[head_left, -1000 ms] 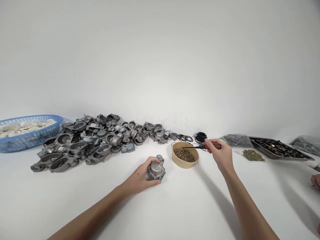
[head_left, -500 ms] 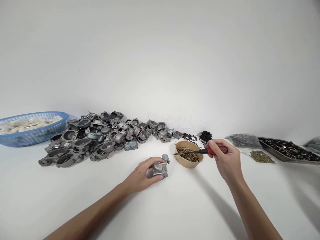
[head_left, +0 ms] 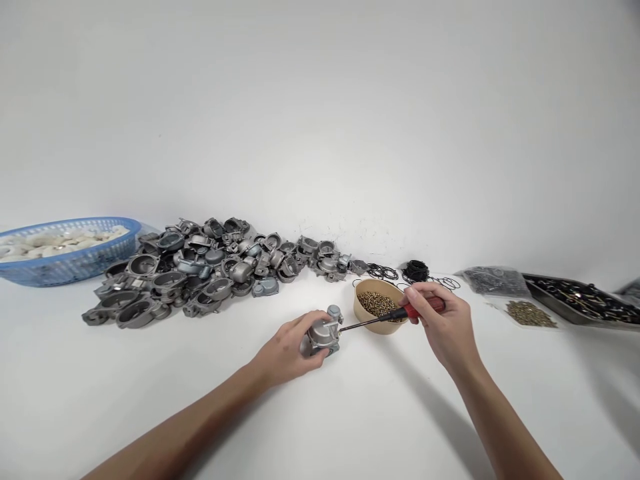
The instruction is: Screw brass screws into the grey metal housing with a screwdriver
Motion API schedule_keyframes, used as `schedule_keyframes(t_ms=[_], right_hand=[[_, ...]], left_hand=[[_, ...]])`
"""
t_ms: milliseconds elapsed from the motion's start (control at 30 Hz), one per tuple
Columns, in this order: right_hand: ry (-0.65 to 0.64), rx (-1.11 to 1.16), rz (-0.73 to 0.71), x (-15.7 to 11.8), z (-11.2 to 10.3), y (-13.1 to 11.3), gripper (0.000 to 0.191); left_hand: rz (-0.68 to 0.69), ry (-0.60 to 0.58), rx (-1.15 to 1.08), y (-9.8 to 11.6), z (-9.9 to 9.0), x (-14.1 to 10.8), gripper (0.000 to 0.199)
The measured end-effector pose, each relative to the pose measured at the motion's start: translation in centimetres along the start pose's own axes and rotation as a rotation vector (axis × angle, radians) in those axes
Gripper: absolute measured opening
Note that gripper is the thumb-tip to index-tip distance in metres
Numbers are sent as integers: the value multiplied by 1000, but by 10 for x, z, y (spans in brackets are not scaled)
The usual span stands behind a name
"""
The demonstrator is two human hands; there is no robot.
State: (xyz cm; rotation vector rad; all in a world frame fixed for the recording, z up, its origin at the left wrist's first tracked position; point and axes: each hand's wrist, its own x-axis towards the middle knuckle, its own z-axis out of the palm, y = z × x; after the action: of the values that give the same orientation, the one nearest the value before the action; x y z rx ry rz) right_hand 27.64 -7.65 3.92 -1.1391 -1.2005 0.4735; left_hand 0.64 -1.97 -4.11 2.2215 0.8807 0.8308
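- So the left hand is gripping a small metal housing on the white table, near centre.
- Right hand is wrapped around a red-handled screwdriver, tip touching the housing's right side.
- Looks like a screw is just going in, so this piece is getting fastened, not finished.
- Bowl of screws is sitting just right of it; a big pile of castings is waiting at far left, so plenty looks left.

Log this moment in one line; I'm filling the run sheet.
left hand: holds metal part on table | right hand: holds screwdriver, tip at part | bowl of screws: behind screwdriver
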Motion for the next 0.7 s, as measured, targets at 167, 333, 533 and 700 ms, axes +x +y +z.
schedule_keyframes(t_ms=[167, 333, 533, 700], right_hand=[[-6, -17, 2, 0, 2, 1, 27], [13, -16, 4, -1, 3, 3, 27], [1, -22, 8, 0, 3, 4, 27], [1, -12, 19, 0, 1, 3, 25]], left_hand=[[-16, 20, 12, 2, 0, -1, 54], [-3, 28, 3, 3, 0, 0, 53], [-12, 5, 30, 4, -1, 0, 53], [-7, -1, 49, 3, 0, 0, 53]])
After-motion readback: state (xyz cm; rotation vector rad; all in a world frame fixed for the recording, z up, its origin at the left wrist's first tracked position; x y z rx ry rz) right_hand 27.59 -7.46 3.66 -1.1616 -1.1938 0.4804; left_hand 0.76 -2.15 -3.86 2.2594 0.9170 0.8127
